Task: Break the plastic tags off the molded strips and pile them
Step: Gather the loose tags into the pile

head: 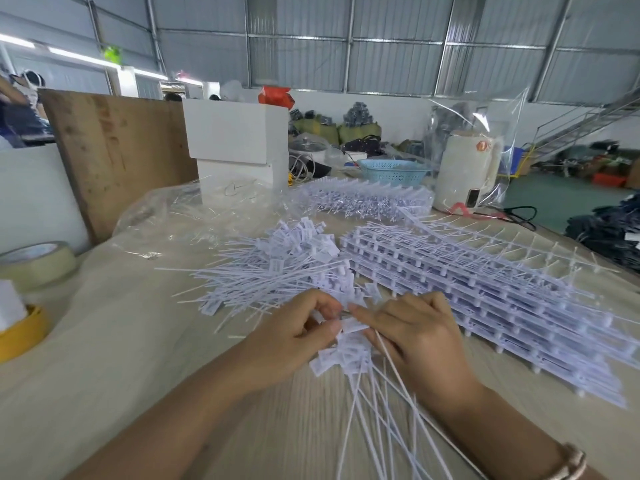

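Note:
My left hand (294, 336) and my right hand (415, 332) meet at the table's middle, both pinching a white molded strip of plastic tags (346, 351). Its flat tag heads bunch below my fingers and its long thin tails fan toward me. Just beyond my hands lies a loose pile of broken-off tags (277, 268), tails pointing left. To the right a thick stack of whole molded strips (502, 299) runs diagonally across the table.
A clear plastic bag (194, 213) and another bundle of strips (367, 199) lie farther back. Tape rolls (38, 261) sit at the left edge, a white box (239, 147), blue basket (394, 171) and white kettle (467, 171) behind. The cloth-covered table (121, 341) ends at right.

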